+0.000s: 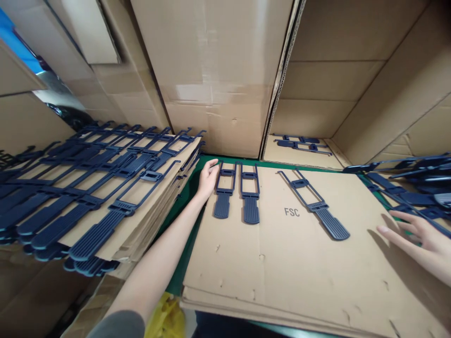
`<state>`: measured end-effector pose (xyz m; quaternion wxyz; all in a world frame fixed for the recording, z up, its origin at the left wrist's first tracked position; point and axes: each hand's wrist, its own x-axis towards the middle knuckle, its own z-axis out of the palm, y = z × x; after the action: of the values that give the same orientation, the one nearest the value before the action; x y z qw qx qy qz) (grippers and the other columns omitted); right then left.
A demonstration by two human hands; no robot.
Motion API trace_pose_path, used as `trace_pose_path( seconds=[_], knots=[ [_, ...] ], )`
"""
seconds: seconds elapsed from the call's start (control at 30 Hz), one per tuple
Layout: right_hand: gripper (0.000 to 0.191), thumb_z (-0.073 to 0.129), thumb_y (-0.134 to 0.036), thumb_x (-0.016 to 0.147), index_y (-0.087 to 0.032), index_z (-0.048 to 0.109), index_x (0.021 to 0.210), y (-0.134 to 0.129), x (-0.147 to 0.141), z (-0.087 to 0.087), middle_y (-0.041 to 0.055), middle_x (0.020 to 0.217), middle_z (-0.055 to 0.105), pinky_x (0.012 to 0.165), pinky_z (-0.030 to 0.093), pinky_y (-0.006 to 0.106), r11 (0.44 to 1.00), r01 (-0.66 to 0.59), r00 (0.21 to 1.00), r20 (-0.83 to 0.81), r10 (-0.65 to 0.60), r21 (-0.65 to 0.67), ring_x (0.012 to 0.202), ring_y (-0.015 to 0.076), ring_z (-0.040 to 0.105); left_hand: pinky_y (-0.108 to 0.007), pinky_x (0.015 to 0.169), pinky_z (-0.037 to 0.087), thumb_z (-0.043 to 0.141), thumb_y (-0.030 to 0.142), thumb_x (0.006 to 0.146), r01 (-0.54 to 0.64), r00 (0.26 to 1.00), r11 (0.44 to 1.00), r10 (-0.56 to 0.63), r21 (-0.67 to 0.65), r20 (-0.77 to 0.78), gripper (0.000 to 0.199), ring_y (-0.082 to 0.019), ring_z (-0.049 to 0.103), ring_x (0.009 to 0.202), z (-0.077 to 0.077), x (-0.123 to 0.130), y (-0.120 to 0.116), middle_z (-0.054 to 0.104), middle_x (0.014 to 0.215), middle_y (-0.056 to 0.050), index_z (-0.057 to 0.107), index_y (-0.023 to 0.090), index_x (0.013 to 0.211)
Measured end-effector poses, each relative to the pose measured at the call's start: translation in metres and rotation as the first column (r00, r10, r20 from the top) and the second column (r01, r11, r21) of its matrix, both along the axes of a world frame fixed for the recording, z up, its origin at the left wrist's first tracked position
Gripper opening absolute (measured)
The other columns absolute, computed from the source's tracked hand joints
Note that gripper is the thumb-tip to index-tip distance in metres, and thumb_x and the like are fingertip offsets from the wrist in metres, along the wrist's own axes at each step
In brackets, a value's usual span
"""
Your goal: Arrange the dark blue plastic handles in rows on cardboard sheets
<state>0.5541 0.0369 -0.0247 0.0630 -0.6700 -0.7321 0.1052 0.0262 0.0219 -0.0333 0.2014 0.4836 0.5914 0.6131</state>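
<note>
- Left hand (pixel 207 179): at the left edge of the board (pixel 229 267), fingers loosely bent beside the hooked end of the left bracket (pixel 221 205). Contact, or any grip, cannot be told.
- Right hand (pixel 419 237): over the board's right edge, fingers spread and released, near the right pile (pixel 398 188) of dark blue brackets. Shadow thrown on the board.
- Board: cardboard, layered, on a green table (pixel 178 272). Three brackets lie flat on it, ribbed ends toward the person.
- Left bracket and middle bracket (pixel 251 210): side by side, roughly parallel, near the far left corner.
- Slanted bracket (pixel 333 223): well apart from that pair, right of the print "FSC" (pixel 291 212), ribbed end angled toward the right hand.
- Left pile (pixel 98 234): many brackets in overlapping rows on stacked cardboard sheets (pixel 155 223).
- Behind: tall carton (pixel 214 70); right of it, open carton (pixel 327 80), more brackets lying inside.
- Below: yellow bag (pixel 169 319).
</note>
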Motion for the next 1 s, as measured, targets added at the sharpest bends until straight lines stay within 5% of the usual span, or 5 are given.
trace_pose_path(
  seconds=[0.13,0.37,0.53,0.8,1.0],
  knots=[
    [0.047,0.041,-0.065,0.075,-0.032,0.053,0.106,0.011,-0.042,0.039,0.021,0.106,0.065,0.081,0.049,0.052,0.99,-0.115,0.99,0.09,0.107,0.08,0.1,0.0403,0.062,-0.043,0.108,0.037,0.05,0.027,0.084,0.05,0.999,0.999,-0.05,0.002,0.011,0.029,-0.025,0.053,0.122,0.002,0.0,0.0,0.061,0.124,-0.009,0.058,0.019,0.111],
    [0.035,0.036,-0.041,0.093,-0.024,0.058,0.115,-0.006,-0.2,0.09,0.0085,0.122,0.061,0.091,0.046,0.038,0.677,-0.708,0.687,-0.025,0.726,0.201,0.111,0.0257,0.057,-0.043,0.109,0.035,0.054,0.016,0.071,0.172,0.985,0.985,-0.172,0.002,0.0,0.045,-0.027,0.049,0.126,0.002,0.0,-0.006,0.054,0.133,-0.008,0.058,0.019,0.115],
    [0.023,0.048,-0.026,0.091,-0.015,0.062,0.106,-0.004,-0.279,0.086,0.0121,0.107,0.065,0.084,0.044,0.038,0.517,-0.841,0.54,0.21,0.815,0.159,0.1,0.0273,0.06,-0.043,0.11,0.034,0.054,0.013,0.069,0.157,0.987,0.988,-0.157,0.002,-0.043,0.05,-0.025,0.047,0.127,-0.003,-0.001,-0.006,0.053,0.131,-0.009,0.055,0.019,0.118],
    [0.024,0.05,-0.028,0.092,-0.015,0.065,0.104,0.004,-0.281,0.076,0.0102,0.102,0.064,0.082,0.043,0.034,0.463,-0.883,0.469,0.101,0.878,0.079,0.094,0.0242,0.06,-0.042,0.111,0.032,0.05,0.011,0.07,0.107,0.986,0.994,-0.104,0.014,-0.134,0.046,-0.024,0.045,0.128,-0.007,-0.002,-0.006,0.053,0.131,-0.009,0.059,0.019,0.114],
    [0.074,0.07,-0.055,0.07,-0.022,0.048,0.133,-0.016,-0.262,0.083,0.012,0.115,0.055,0.084,0.043,0.042,0.385,-0.923,0.385,0.005,0.923,-0.023,0.101,0.0308,0.053,-0.043,0.112,0.03,0.049,0.013,0.072,0.092,0.972,0.996,-0.09,-0.001,-0.215,0.035,-0.024,0.045,0.129,-0.001,0.001,-0.011,0.054,0.131,-0.008,0.066,0.021,0.102]
  ],
)
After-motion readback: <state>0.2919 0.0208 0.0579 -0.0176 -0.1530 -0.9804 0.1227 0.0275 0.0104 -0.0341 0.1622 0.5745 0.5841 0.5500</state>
